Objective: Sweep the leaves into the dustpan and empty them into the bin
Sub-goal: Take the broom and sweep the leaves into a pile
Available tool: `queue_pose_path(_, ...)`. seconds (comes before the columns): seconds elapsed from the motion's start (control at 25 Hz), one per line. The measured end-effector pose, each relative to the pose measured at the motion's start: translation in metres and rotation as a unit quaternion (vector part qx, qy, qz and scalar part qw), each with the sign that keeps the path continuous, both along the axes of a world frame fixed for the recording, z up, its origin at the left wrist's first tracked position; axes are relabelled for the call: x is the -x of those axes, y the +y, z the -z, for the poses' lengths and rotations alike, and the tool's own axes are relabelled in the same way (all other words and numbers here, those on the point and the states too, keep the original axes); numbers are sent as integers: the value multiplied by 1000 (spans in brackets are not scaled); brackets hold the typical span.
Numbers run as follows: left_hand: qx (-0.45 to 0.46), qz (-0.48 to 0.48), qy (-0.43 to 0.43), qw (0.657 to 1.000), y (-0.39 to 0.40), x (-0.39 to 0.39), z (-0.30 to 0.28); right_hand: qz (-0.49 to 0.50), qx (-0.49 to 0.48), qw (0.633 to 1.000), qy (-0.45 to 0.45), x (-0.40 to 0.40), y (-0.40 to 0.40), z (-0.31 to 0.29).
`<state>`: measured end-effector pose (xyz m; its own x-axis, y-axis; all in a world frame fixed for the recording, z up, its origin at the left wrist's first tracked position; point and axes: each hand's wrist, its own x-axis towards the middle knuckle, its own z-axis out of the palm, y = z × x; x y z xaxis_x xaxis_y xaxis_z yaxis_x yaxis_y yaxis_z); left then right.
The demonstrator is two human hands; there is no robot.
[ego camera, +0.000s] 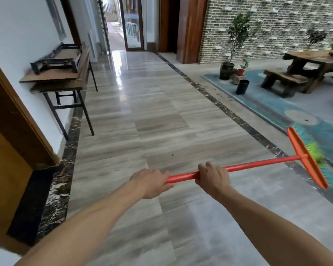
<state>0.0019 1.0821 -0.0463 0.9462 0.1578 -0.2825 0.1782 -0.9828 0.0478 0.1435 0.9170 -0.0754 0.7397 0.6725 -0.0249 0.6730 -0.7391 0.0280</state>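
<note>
I hold an orange broom [257,163] almost level, pointing right. My left hand [151,182] grips the end of its handle, and my right hand [212,176] grips the handle just beyond. The broom's orange head with teal and green bristles [313,154] hovers at the right, over the edge of the blue rug. Dry leaves [222,95] lie scattered along the dark floor border further ahead, beside the rug. One small leaf [172,155] lies on the tiles in front of my hands. A black bin [242,86] stands on the rug near the leaves. No dustpan is in sight.
A folding table [65,87] with boards and a frame stacked on it stands against the left wall. Potted plants [227,70] and a wooden bench and table [296,73] sit on the blue rug [277,108] at the right. The corridor runs ahead to a glass door [132,25].
</note>
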Motion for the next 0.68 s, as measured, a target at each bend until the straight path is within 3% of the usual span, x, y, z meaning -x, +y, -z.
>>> queue_pose_path(0.08,4,14,-16,1000,21,-42,1,136,-97,983,74,-36,18,1)
queue_pose_path(0.2,9,38,-43,998,44,-100,1,249,-279,906,200,-79,44,6)
queue_pose_path(0.24,10,39,-48,998,50,-118,0,274,-354,863,232,-99,55,6)
queue_pose_path(0.28,11,40,-47,998,56,-135,0,316,-441,796,270,-121,65,3)
queue_pose_path(0.36,12,43,-47,998,68,-165,3,399,-581,622,342,-168,81,2)
queue_pose_path(0.4,12,44,-45,998,74,-177,5,417,-604,568,372,-189,86,-1)
queue_pose_path(0.52,-16,57,-46,997,101,-226,5,446,-596,508,434,-259,107,2)
queue_pose_path(0.6,-35,56,-49,997,124,-265,4,489,-603,444,448,-303,127,6)
queue_pose_path(0.68,-49,53,-48,996,150,-313,5,508,-598,426,451,-350,147,3)
